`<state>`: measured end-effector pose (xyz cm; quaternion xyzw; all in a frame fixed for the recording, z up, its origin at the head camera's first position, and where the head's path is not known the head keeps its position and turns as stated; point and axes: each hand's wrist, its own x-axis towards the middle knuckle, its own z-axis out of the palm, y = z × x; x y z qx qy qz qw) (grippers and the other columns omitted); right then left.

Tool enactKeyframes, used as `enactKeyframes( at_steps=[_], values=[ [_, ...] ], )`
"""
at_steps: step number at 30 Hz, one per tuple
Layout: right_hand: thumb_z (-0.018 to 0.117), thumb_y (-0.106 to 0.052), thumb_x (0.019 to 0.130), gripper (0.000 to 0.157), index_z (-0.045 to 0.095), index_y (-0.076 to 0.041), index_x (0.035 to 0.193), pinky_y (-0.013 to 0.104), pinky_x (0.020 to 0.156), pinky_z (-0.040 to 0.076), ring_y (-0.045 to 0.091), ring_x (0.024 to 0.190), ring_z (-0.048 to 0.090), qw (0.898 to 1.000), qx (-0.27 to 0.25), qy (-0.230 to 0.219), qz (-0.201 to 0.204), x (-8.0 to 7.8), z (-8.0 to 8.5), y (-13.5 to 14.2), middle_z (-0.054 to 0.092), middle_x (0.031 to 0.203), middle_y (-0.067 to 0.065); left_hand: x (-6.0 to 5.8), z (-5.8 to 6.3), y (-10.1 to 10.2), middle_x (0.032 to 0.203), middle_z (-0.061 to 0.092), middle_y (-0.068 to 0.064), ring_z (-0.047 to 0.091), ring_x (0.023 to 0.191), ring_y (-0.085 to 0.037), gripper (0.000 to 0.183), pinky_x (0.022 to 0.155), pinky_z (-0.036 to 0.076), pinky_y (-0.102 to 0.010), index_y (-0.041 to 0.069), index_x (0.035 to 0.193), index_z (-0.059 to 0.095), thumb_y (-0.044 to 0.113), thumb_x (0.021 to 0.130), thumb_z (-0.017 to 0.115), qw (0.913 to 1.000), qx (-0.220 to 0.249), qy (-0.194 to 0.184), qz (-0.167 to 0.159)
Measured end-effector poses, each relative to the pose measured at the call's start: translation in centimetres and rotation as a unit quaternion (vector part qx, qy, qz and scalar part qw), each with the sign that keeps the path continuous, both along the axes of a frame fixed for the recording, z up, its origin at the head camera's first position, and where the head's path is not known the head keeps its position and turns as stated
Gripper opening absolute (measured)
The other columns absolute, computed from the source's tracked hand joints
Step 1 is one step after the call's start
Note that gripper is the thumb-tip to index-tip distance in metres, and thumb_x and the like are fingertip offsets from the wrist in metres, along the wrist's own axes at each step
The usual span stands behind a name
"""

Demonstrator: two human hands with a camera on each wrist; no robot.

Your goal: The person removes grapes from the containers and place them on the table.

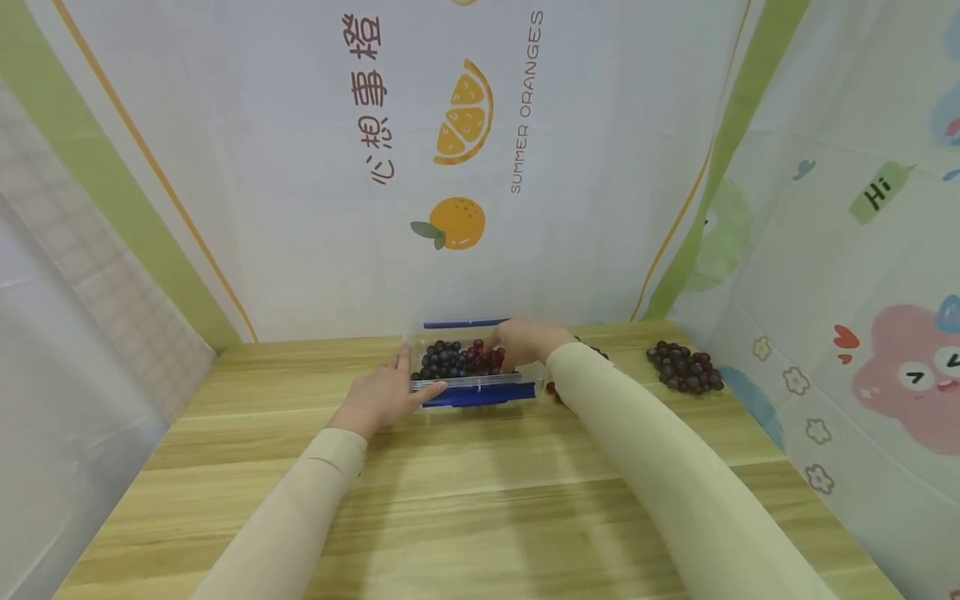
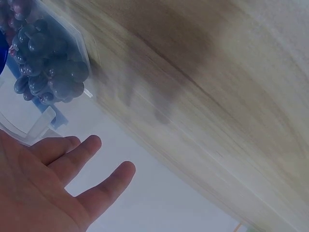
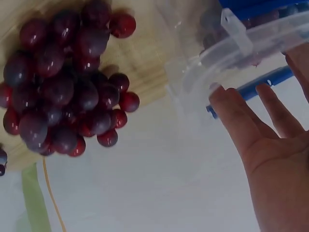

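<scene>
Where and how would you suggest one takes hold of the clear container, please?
I'd grip the clear container by both short ends, coming from left and right together. Blue flaps jut from its long near and far sides, leaving the ends freer. Its top is open over the grapes, so it's probably best kept level.

Grapes in box, box on table, bunches right

A clear plastic food container is set upright near the back edge of a wood-grain tabletop, its top open and its blue latch flaps spread outward. Blue-black grapes are clustered in its left part; dark red grapes, partly hidden, are placed beside them.
</scene>
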<state>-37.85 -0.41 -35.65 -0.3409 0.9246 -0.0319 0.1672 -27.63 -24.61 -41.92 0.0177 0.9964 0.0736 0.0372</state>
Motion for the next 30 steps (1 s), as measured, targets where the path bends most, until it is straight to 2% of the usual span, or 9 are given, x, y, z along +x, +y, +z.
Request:
enactKeyframes(
  at_steps=[5, 10, 13, 16, 23, 30],
  values=[
    [0.069, -0.008, 0.090, 0.048, 0.062, -0.024, 0.135, 0.038, 0.094, 0.055, 0.025, 0.129, 0.055, 1.000, 0.003, 0.000, 0.000, -0.4, -0.9, -0.4, 0.057, 0.143, 0.002, 0.0, 0.0, 0.1, 0.160, 0.027, -0.020, 0.063, 0.115, -0.041, 0.119, 0.041, 0.044, -0.035, 0.005, 0.158, 0.001, 0.091, 0.080, 0.024, 1.0000, 0.003, 0.004, 0.002],
    [0.066, -0.004, 0.090, 0.045, 0.065, -0.022, 0.132, 0.037, 0.095, 0.054, 0.025, 0.129, 0.055, 1.000, -0.008, -0.005, 0.001, -0.4, -1.7, -0.5, 0.060, 0.138, 0.002, -0.1, -0.2, 0.1, 0.160, 0.026, -0.019, 0.066, 0.109, -0.040, 0.120, 0.040, 0.043, -0.034, 0.005, 0.158, -0.001, 0.092, 0.078, 0.022, 1.0000, -0.002, -0.002, 0.003],
    [0.063, -0.002, 0.091, 0.044, 0.066, -0.023, 0.130, 0.033, 0.092, 0.054, 0.023, 0.128, 0.055, 1.000, -0.011, -0.008, -0.007, -0.4, -2.2, -0.5, 0.060, 0.138, 0.002, -0.1, -0.3, 0.2, 0.161, 0.025, -0.018, 0.066, 0.108, -0.039, 0.121, 0.040, 0.043, -0.033, 0.005, 0.158, -0.001, 0.093, 0.077, 0.020, 1.0000, -0.003, -0.006, 0.005],
    [0.058, 0.002, 0.090, 0.047, 0.066, -0.022, 0.129, 0.028, 0.081, 0.052, 0.021, 0.124, 0.056, 1.000, -0.016, -0.014, -0.017, -0.4, -2.4, -0.3, 0.059, 0.140, 0.002, -0.2, -0.3, 0.2, 0.161, 0.025, -0.018, 0.065, 0.110, -0.039, 0.121, 0.040, 0.043, -0.033, 0.005, 0.158, 0.000, 0.093, 0.078, 0.020, 1.0000, 0.000, -0.008, 0.004],
    [0.052, 0.006, 0.090, 0.050, 0.067, -0.022, 0.128, 0.034, 0.095, 0.053, 0.023, 0.133, 0.052, 0.999, -0.013, -0.027, -0.036, -0.1, -2.0, -0.3, 0.059, 0.139, 0.002, -0.3, -0.3, 0.0, 0.160, 0.027, -0.017, 0.068, 0.103, -0.037, 0.123, 0.041, 0.043, -0.034, 0.005, 0.158, 0.002, 0.094, 0.076, 0.019, 1.0000, -0.007, -0.006, 0.001],
    [0.048, 0.005, 0.090, 0.050, 0.068, -0.022, 0.126, 0.031, 0.083, 0.049, 0.019, 0.121, 0.058, 0.999, -0.003, -0.021, -0.032, -0.6, -2.2, -0.6, 0.061, 0.137, 0.002, -0.1, -0.1, 0.0, 0.160, 0.028, -0.018, 0.065, 0.111, -0.039, 0.123, 0.042, 0.043, -0.034, 0.005, 0.158, 0.002, 0.094, 0.076, 0.020, 0.9999, -0.009, -0.002, 0.003]
  ],
)
